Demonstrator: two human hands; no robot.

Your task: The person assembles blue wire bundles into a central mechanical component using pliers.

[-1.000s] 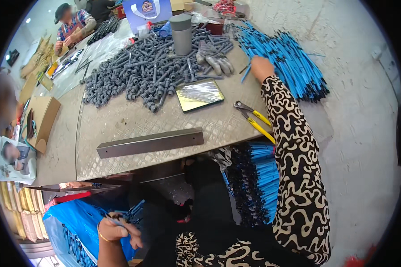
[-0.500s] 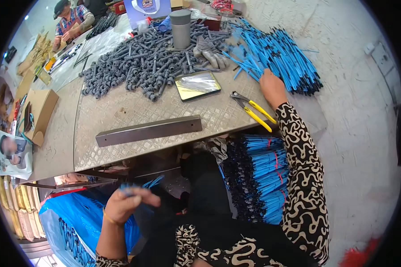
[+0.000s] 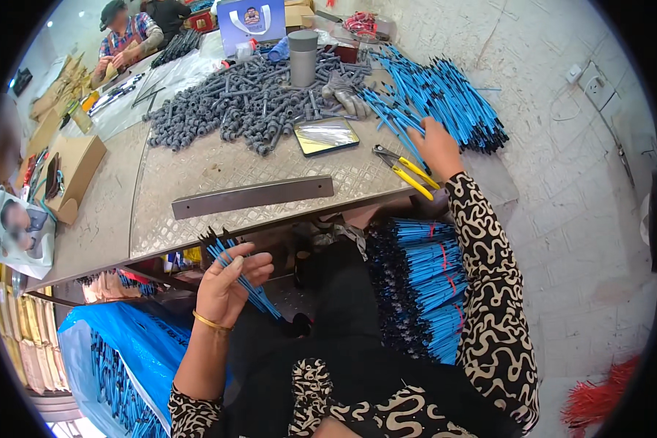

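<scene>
My left hand (image 3: 226, 288), a yellow bangle at its wrist, is closed on a small bunch of thin blue rods (image 3: 259, 293) with black ends. It holds them below the table's front edge, the thumb pressing on them and the other fingers partly curled. At the table's right side my right hand (image 3: 439, 152) pinches a few blue rods (image 3: 415, 150) at the near left of a large heap of similar rods (image 3: 452, 98). Its fingertips are partly hidden. Yellow-handled pliers (image 3: 405, 169) lie beside that hand.
Grey ribbed plastic parts (image 3: 233, 109) are heaped behind a dark metal bar (image 3: 252, 197) and a tray of thin wires (image 3: 326, 135). A grey flask (image 3: 302, 62) and a glove (image 3: 347, 95) stand and lie there. Tied rod bundles (image 3: 423, 285) sit below the table. Another person (image 3: 128, 40) works far left.
My left hand has risen toward the table edge, its bunch of rods now plainly seen. My right hand has drawn rods slightly nearer from the heap. The whole view has shifted a little.
</scene>
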